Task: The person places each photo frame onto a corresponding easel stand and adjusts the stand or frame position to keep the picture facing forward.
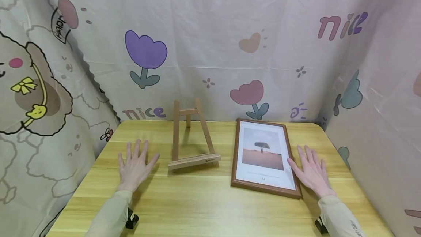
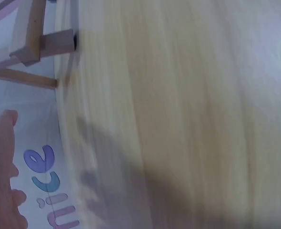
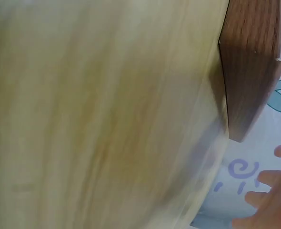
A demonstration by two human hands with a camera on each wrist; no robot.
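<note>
A small wooden easel point(image 1: 194, 160) stands on the table, left of its middle. To the right of it a brown picture frame point(image 1: 234, 156) lies flat, holding a print of a lone tree. My left hand point(image 1: 135, 167), fingers spread and straight, is left of the easel and holds nothing. Over by the frame's right side is my right hand point(image 1: 310, 173), its fingers straight too; the thumb overlaps the frame's edge, and I cannot tell whether it touches. The right wrist view shows the frame's corner point(image 3: 250, 71) close up, with the fingertips point(image 3: 266, 179) beyond.
The wooden table point(image 1: 197, 207) has light yellow planks. Behind it hangs a pale printed curtain point(image 1: 204, 46) with flowers and lettering, and more cloth hangs on both sides. A black wrist device point(image 1: 132, 219) sits under the left sleeve.
</note>
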